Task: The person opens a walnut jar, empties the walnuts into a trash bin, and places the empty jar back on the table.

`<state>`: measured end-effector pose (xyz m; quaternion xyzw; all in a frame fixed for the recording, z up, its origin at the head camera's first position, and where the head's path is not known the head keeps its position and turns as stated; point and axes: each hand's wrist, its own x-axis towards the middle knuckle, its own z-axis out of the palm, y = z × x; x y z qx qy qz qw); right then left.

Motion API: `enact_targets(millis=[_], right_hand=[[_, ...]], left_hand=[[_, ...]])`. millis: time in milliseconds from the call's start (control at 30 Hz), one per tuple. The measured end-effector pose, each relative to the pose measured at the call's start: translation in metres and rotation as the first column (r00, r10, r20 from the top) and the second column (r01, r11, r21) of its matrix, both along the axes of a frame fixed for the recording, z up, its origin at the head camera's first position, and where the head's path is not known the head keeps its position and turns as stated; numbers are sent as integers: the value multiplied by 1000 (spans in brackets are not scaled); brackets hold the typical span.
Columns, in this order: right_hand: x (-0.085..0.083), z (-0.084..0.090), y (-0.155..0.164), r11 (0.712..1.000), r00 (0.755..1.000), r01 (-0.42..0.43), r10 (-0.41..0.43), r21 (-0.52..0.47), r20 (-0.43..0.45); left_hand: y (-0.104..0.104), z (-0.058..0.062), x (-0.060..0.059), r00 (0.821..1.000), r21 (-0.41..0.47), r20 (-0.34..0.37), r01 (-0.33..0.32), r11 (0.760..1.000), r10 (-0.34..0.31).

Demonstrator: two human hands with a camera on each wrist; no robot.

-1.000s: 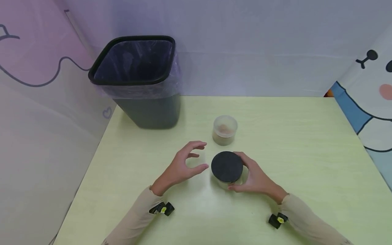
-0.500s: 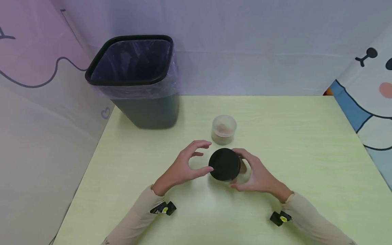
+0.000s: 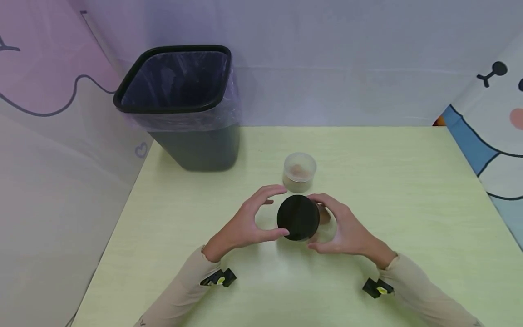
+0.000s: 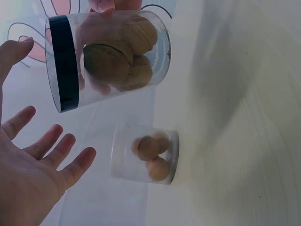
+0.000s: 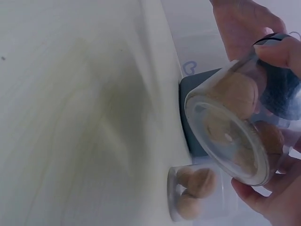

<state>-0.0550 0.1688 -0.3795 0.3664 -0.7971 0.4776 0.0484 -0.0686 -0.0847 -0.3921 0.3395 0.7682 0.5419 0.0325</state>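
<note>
Gripping a clear jar point(image 3: 312, 227) by its body, the right hand point(image 3: 347, 231) is lifting it off the green table point(image 3: 408, 204), while the left hand point(image 3: 241, 227) is curling its thumb and fingertips at the black lid point(image 3: 298, 217). A second, lidless jar point(image 3: 299, 171) is standing just behind, a lined bin point(image 3: 184, 104) farther left.

Looking from the left wrist, the jar point(image 4: 113, 59) is tilting with walnuts point(image 4: 120, 59) inside, the spread fingers point(image 4: 51, 146) lying just off the lid point(image 4: 63, 63).

Seen from the right wrist, curled fingers point(image 5: 277, 52) are clasping the jar point(image 5: 235, 132).

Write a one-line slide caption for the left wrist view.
Right hand holds a black-lidded jar of walnuts above an open jar, left hand spread beside it.
</note>
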Motion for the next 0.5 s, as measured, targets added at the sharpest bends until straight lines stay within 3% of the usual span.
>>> enact_targets(millis=[233, 500], right_hand=[[-7, -15, 7, 996, 999, 20, -16, 85, -39], [-7, -10, 8, 977, 991, 90, -69, 194, -113]], left_hand=[[2, 4, 1, 1000, -13, -10, 22, 1000, -22], [7, 7, 2, 997, -47, -59, 56, 997, -59]])
